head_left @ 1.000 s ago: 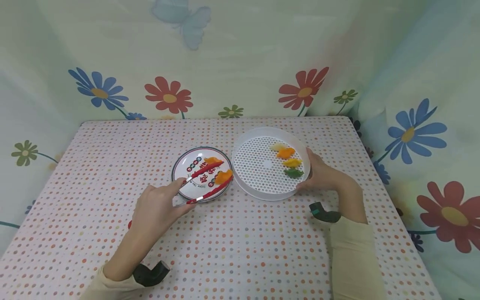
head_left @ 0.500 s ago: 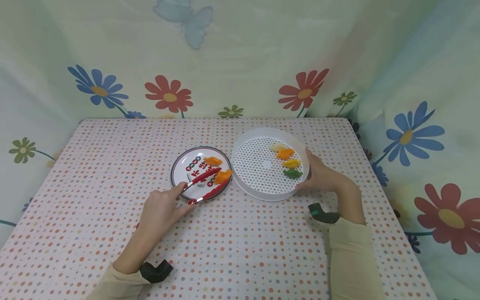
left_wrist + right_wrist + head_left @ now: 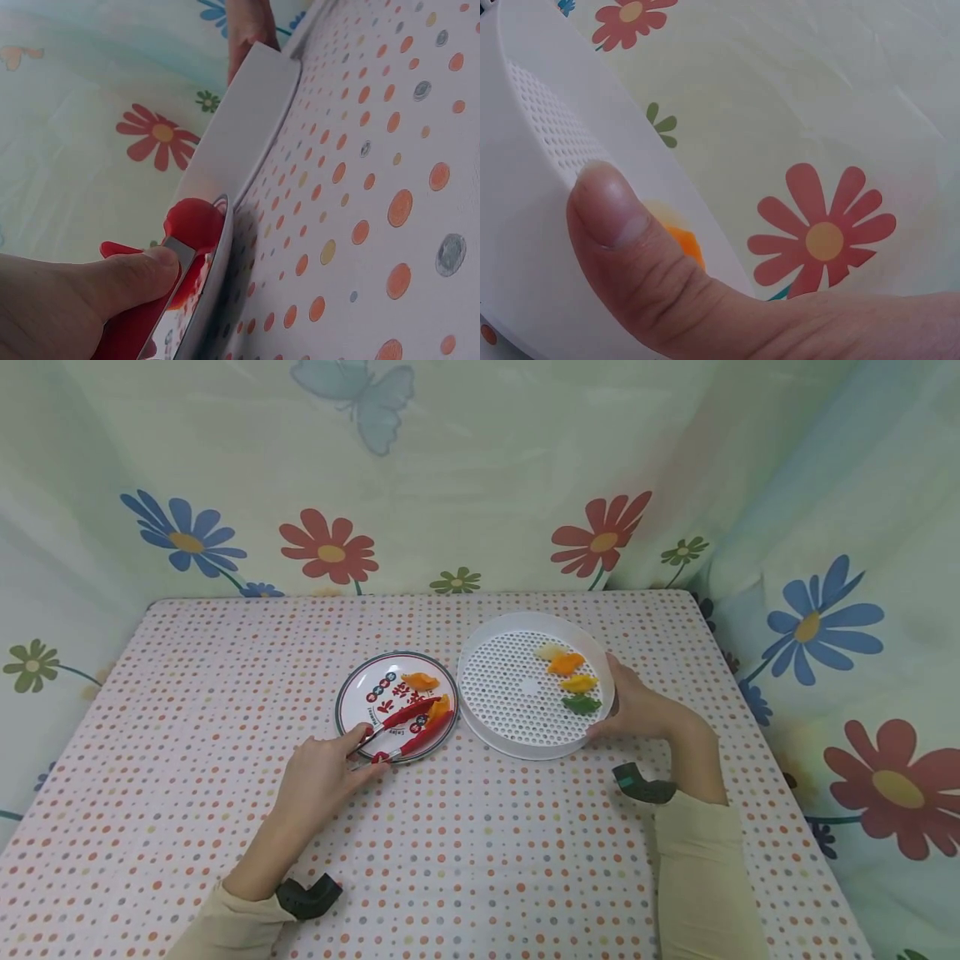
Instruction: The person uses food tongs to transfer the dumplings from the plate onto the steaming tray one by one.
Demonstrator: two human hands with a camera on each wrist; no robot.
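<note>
My left hand (image 3: 313,783) holds a pair of red-tipped tongs (image 3: 411,714) over a round white plate (image 3: 357,695) with red print. The tongs' tips lie on either side of an orange dumpling-shaped piece (image 3: 438,707), partly covering it. Farther back on the plate rests a second orange piece (image 3: 420,681). Around the right side wall of a white perforated steamer basket (image 3: 498,689) my right hand (image 3: 637,706) keeps its grip, thumb (image 3: 611,217) against the outer wall in the right wrist view. Inside the basket sit pale, orange (image 3: 566,663), yellow (image 3: 579,683) and green (image 3: 581,703) pieces.
Plate and basket stand side by side, close together, on a table (image 3: 465,860) covered in dotted cloth. A flowered curtain (image 3: 480,477) rises behind the table's back edge and along both sides. Each wrist carries a dark camera mount (image 3: 307,897).
The tongs have shifted from spanning the plate to the nearer orange piece, their tips drawing closer around it. The right hand keeps its hold on the basket.
</note>
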